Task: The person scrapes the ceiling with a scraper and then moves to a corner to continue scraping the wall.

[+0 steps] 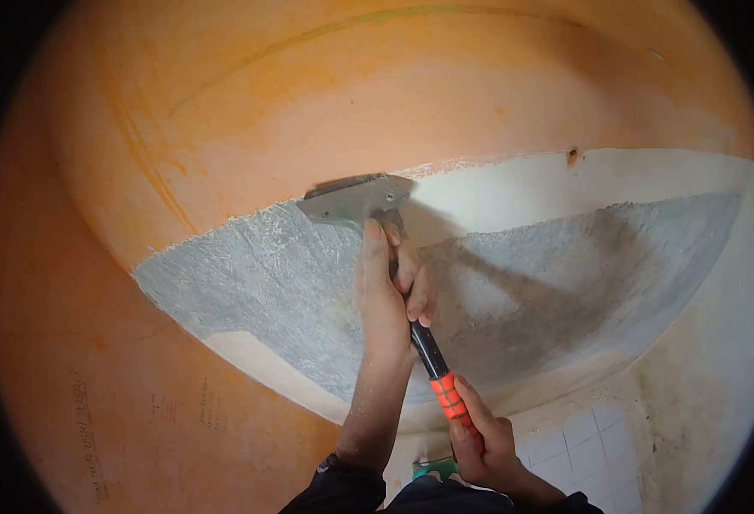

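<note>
Here's the scraper (pixel 355 204), blade right along the grey patch's (pixel 257 274) upper edge, against orange paint (pixel 265 128)! Left hand's (pixel 382 295) fingers curl round the black shaft (pixel 428 349); right hand (pixel 485 441) grips the red handle (pixel 448 398). Too steep a push could gouge the surface; uneven pressure could make it skid.

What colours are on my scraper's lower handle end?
The lower handle end is orange-red with dark lines, best in head view.

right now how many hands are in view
2: the bare left hand on the black shaft below the grey scraper head, the bare right hand on the orange-red grip.
</note>
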A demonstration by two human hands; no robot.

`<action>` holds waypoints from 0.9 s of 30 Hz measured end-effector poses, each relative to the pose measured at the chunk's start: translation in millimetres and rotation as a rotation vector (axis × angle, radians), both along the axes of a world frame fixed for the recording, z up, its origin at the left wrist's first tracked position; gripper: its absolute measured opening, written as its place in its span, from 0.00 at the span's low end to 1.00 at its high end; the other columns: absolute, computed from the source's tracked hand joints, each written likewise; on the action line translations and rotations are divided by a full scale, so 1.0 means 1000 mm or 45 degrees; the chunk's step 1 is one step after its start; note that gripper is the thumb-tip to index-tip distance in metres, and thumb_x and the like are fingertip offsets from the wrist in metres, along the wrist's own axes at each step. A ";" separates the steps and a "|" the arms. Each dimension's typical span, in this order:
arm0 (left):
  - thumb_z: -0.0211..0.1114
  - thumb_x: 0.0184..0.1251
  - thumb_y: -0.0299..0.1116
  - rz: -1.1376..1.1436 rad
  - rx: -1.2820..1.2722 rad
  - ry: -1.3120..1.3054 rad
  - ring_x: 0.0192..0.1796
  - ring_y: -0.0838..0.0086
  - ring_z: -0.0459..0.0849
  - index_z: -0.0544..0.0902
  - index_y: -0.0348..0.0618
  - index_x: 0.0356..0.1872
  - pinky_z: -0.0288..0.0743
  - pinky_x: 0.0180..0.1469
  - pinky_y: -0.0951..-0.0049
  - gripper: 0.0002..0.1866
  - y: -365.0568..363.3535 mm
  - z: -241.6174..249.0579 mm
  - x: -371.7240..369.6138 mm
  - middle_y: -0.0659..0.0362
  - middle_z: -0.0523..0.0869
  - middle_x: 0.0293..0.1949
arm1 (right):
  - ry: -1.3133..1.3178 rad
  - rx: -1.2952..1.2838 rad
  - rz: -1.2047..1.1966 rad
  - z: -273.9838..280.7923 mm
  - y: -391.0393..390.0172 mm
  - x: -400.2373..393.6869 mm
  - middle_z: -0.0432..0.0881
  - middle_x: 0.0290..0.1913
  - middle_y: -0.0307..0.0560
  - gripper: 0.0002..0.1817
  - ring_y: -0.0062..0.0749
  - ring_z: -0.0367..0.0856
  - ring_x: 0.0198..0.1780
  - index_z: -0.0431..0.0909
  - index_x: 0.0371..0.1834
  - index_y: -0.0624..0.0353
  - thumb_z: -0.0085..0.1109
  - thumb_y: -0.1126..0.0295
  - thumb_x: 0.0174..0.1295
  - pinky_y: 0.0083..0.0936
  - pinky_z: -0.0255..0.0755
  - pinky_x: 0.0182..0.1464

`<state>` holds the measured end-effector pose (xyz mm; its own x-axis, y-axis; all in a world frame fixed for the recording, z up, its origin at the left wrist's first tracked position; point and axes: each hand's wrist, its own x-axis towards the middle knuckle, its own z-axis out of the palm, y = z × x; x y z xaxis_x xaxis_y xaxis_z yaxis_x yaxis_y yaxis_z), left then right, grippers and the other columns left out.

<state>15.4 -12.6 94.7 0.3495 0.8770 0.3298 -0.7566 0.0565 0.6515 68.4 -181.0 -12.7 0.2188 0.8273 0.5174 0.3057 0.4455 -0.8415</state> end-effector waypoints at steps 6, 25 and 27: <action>0.45 0.81 0.50 0.010 0.032 0.023 0.09 0.88 0.53 0.70 0.49 0.39 0.49 0.07 0.86 0.16 0.001 -0.005 0.001 0.71 0.57 0.16 | -0.040 -0.034 -0.021 -0.001 0.001 0.003 0.85 0.36 0.51 0.31 0.27 0.80 0.23 0.62 0.72 0.66 0.56 0.76 0.65 0.23 0.73 0.28; 0.44 0.80 0.54 -0.013 -0.074 0.285 0.09 0.84 0.56 0.65 0.51 0.30 0.54 0.08 0.81 0.21 -0.008 -0.092 0.001 0.69 0.59 0.15 | 0.081 -0.307 -0.229 -0.079 -0.012 -0.016 0.84 0.36 0.53 0.28 0.30 0.82 0.29 0.67 0.70 0.62 0.58 0.73 0.65 0.24 0.74 0.35; 0.44 0.80 0.54 0.017 -0.104 0.369 0.09 0.84 0.56 0.64 0.50 0.28 0.53 0.08 0.81 0.22 -0.009 -0.094 0.002 0.69 0.60 0.15 | 0.079 -0.290 -0.241 -0.081 -0.010 -0.014 0.84 0.37 0.53 0.28 0.29 0.81 0.29 0.67 0.70 0.62 0.57 0.74 0.66 0.24 0.74 0.34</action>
<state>17.2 -21.1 1.0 0.4068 0.9018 0.1458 -0.5409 0.1091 0.8340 54.1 -191.3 -93.8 0.4054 0.8621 0.3039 0.3101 0.1831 -0.9329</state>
